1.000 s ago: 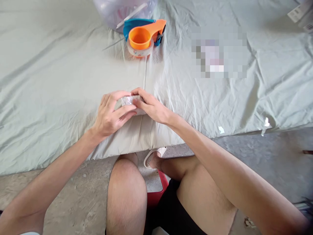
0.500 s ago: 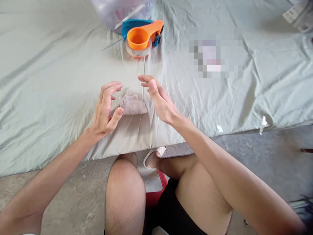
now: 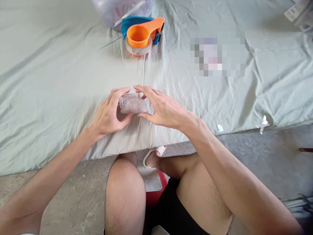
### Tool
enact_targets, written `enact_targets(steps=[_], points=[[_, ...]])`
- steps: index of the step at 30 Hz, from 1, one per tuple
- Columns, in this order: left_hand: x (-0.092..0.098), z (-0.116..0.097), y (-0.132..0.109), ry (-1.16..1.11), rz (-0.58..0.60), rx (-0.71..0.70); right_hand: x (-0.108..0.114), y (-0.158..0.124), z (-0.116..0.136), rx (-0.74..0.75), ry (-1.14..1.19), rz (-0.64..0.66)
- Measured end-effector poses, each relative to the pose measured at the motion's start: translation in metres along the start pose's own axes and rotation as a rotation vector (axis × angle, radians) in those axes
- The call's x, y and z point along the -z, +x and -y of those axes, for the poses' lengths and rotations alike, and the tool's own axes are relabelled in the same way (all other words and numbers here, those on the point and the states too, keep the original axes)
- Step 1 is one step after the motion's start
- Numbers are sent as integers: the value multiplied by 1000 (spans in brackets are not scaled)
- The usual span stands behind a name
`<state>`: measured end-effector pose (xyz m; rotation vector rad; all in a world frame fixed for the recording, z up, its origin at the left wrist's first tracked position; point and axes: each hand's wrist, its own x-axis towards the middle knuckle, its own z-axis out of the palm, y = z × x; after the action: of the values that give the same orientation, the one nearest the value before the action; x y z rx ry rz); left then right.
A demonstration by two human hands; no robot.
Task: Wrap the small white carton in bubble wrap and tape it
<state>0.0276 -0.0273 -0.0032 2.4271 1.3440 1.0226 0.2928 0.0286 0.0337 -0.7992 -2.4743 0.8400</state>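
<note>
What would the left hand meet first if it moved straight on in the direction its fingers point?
The left hand points up-right at the small clear-wrapped packet; its fingertips seem to touch it already. The right hand is just beyond.

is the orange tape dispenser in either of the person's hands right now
No, the orange tape dispenser sits apart on the sheet, while both hands close around the small clear packet.

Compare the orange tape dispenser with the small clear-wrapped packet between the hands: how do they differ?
The orange tape dispenser is bright, rigid and untouched, far up the sheet; the clear-wrapped packet is dull grey, crinkled and near the edge, cupped by the left hand and right hand. Both rest on the sheet.
</note>
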Motion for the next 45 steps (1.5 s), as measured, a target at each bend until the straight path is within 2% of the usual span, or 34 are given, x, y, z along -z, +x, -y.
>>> enact_targets(steps=[5, 11, 16, 20, 23, 26, 28, 30, 33, 36, 40, 45], points=[[1, 3, 0, -60, -17, -9, -2, 2, 6, -53, 53, -26], [1, 5, 1, -74, 27, 61, -3, 4, 3, -111, 130, -43], [-2, 6, 0, -70, -2, 118, -7, 7, -1, -101, 145, -81], [-2, 6, 0, -32, -97, 16, -12, 10, -2, -8, 117, -130], [-1, 6, 1, 93, -119, -93, -15, 11, -2, 50, 149, -157], [-2, 6, 0, 209, -122, -166, -17, 10, -1, -2, 226, -167], [-2, 7, 0, 180, -147, -181, -17, 9, 0, -40, 247, -177], [-3, 6, 0, 107, -158, -140, -17, 9, 2, -50, 218, -168], [-2, 5, 0, 35, -73, -13, -13, 8, 7, -14, 142, -131], [-2, 2, -1, -32, -15, 49, -8, 5, 12, 49, 100, -146], [-2, -1, -2, -56, -17, 89, -4, 5, 16, 98, 35, -208], [-1, -2, 0, -48, -34, 40, -7, 7, 20, 88, 73, -210]])
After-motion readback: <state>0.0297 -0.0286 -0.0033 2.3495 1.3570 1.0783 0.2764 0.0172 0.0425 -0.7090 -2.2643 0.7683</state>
